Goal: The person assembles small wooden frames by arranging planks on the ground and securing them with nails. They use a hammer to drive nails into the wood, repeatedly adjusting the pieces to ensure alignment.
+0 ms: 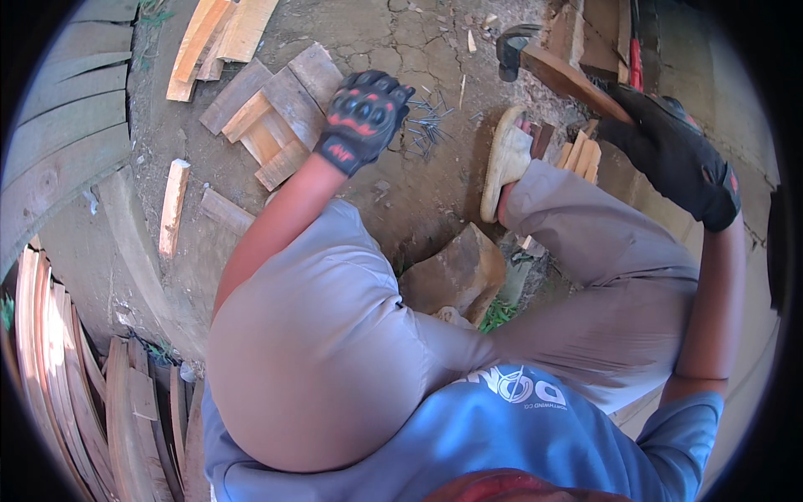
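Note:
My right hand [669, 146], in a black glove, is closed around the wooden handle of a claw hammer [569, 81]. The hammer is raised at the upper right, its dark metal head pointing left. My left hand [365, 117] wears a black glove with red markings and hard knuckle guards. Its fingers are curled together, and whatever they hold, if anything, is hidden. Just right of that hand, a loose pile of nails [428, 121] lies on the ground. Short wooden boards [293, 105], some overlapping, lie beside and partly behind the left hand.
Pale wood pieces [209, 42] are stacked at the upper left, and a single block [173, 205] lies below them. Long slats [134, 418] lean at the lower left. Small offcuts [579, 157] sit beside my shoe [504, 163]. A large brown lump [456, 272] rests between my legs.

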Action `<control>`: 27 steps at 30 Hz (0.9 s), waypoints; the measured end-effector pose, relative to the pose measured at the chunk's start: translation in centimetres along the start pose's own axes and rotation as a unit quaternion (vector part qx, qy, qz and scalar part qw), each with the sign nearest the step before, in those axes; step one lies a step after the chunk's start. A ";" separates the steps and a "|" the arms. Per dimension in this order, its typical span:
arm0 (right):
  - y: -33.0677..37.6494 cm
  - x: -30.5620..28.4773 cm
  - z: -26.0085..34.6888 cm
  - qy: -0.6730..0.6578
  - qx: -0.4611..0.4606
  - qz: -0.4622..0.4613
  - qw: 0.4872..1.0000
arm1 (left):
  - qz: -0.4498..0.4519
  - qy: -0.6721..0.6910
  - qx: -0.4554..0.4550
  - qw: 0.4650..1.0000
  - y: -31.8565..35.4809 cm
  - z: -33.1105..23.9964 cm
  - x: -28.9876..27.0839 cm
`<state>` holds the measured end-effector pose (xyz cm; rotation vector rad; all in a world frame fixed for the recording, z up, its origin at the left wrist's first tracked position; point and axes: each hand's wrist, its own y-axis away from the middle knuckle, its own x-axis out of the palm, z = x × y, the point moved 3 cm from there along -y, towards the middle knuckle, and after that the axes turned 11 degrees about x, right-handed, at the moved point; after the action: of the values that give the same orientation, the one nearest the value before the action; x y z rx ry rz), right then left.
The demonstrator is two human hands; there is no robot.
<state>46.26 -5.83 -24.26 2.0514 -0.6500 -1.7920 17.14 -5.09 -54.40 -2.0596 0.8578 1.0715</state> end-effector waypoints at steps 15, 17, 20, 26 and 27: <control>0.8 0.6 -0.6 -0.023 -0.028 0.038 0.999 | 0.201 -0.107 0.066 0.972 -2.7 -0.5 11.0; 0.7 0.6 -0.3 -0.011 -0.034 0.034 0.999 | 0.153 -0.130 0.094 0.975 -1.5 -0.4 11.6; 1.1 0.8 -0.5 -0.003 -0.028 0.020 0.999 | 0.142 -0.114 0.091 0.979 -1.6 -1.5 11.9; 1.1 1.2 -0.7 0.010 -0.041 -0.004 0.999 | 0.118 -0.124 0.077 0.982 -1.7 -1.3 12.3; 0.9 1.4 -0.8 0.011 -0.036 0.004 0.999 | 0.105 -0.129 0.082 0.983 -1.7 -1.4 11.8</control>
<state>47.08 -7.40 -24.81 2.0148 -0.5769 -1.7609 24.39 -8.19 -63.48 -1.6775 1.0076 1.3004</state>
